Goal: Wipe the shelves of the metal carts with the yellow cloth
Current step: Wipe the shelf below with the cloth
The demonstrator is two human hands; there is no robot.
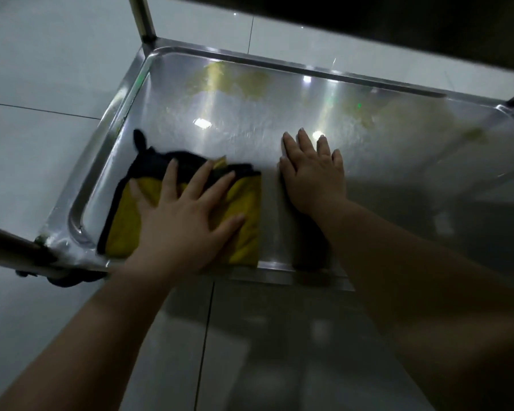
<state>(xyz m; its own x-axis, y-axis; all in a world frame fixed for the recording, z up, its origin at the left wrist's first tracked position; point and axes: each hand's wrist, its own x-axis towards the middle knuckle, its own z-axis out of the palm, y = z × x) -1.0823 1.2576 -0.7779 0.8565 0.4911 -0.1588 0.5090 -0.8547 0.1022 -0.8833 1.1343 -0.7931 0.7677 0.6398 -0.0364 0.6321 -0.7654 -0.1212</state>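
**Covered and Cropped**

The left hand (184, 221) covers the middle of the yellow cloth with black edging (247, 241). The shiny steel cart shelf (279, 61) runs off the right edge. The dark upper shelf (368, 22) is cropped at the top. The dark caster (66, 280) is mostly hidden beneath the near corner.

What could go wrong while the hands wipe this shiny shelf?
The yellowish smears along the far rim lie beyond the yellow cloth under the left hand, so they may get missed. The right hand rests flat on the bare shelf, which looks streaky and perhaps wet; it could slip.
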